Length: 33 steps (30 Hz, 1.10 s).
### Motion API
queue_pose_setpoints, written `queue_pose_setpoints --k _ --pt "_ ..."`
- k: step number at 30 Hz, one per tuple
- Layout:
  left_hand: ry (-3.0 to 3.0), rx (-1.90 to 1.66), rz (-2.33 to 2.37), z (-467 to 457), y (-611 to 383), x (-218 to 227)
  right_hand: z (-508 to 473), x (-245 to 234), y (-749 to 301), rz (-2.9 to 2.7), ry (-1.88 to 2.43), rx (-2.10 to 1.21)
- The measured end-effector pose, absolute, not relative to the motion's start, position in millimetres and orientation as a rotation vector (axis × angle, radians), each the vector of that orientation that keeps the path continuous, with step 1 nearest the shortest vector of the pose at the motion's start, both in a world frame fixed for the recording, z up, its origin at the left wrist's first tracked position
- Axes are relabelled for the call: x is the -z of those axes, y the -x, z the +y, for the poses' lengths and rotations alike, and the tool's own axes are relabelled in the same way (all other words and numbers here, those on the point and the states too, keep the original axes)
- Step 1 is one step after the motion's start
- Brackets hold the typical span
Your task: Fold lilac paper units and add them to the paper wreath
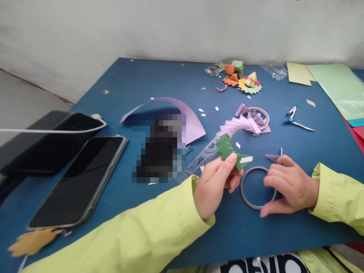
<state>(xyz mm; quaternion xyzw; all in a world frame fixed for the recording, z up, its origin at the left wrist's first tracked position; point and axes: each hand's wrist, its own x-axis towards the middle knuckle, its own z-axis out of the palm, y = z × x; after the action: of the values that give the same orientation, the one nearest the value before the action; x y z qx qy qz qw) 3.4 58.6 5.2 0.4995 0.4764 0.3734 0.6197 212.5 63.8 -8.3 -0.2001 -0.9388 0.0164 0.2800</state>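
My left hand [216, 182] is closed on a green folded paper piece [229, 150] that carries a small white strip at its lower end. It holds the piece just above the blue table [159, 79]. My right hand [288, 186] rests over a thin tape ring [257, 187] lying flat on the table, fingers curled around its right rim and thumb below it. A small purple paper scrap [273, 156] sits by the right fingertips. Both arms wear yellow-green sleeves.
A purple pleated paper fan [241, 125] lies over another tape ring [263, 115]. A curved purple sheet [182, 113], a clear ruler [196, 163], two phones [82, 178], blue-handled tweezers [297, 122], coloured origami pieces [241, 77] and paper sheets [335, 83] are spread about.
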Motion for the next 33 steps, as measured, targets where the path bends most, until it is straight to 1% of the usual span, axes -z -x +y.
queue_pose_setpoints --k 3,8,15,20,24,33 --pt "-1.089 -0.919 1.069 61.2 -1.5 -4.3 63.6 9.0 -210.5 -2.610 0.444 0.023" --pt "-1.102 -0.946 1.056 57.7 -4.3 -5.1 70.0 9.8 -208.2 -2.583 0.603 0.245" --pt "-1.101 -0.985 1.081 50.8 -10.4 -6.6 76.4 5.3 -214.8 -2.590 0.678 0.443" --pt "-1.165 -0.959 1.086 49.0 -16.0 -3.3 84.3 2.7 -223.0 -2.460 0.871 0.589" --pt "-1.301 -0.911 1.121 47.4 -22.3 3.7 75.6 1.4 -220.3 -2.360 0.802 0.515" --pt "-1.739 -0.755 1.050 45.0 -17.6 -2.1 63.3 3.8 -213.2 -2.374 0.706 0.099"
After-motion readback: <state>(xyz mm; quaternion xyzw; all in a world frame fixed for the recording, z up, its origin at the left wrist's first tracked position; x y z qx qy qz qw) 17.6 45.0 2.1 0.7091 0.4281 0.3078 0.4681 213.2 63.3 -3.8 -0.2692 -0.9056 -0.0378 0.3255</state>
